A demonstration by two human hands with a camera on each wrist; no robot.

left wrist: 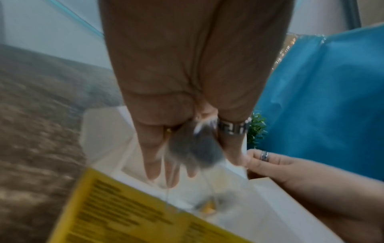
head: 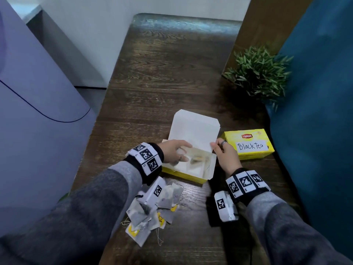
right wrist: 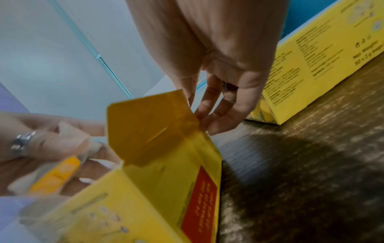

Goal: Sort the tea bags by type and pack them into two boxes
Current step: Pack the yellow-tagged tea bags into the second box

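Your right hand (head: 225, 153) pinches the lid (head: 194, 129) back at three o'clock so your left hand (head: 174, 152), pinching a tea bag (left wrist: 197, 149), reaches into the open box (head: 183, 175).

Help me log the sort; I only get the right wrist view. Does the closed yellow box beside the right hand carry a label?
Observer: Yes. The head view shows the closed box with a handwritten "Black Tea" label on top.
Operator: Any bags left unsorted?
Observer: A pile of tea bags lies on the table, on the person's side of the open box.
Operator: What exactly is in the left hand's grip?
Observer: The left wrist view shows the left hand holding a grey tea bag over the open box, its string hanging down into it.
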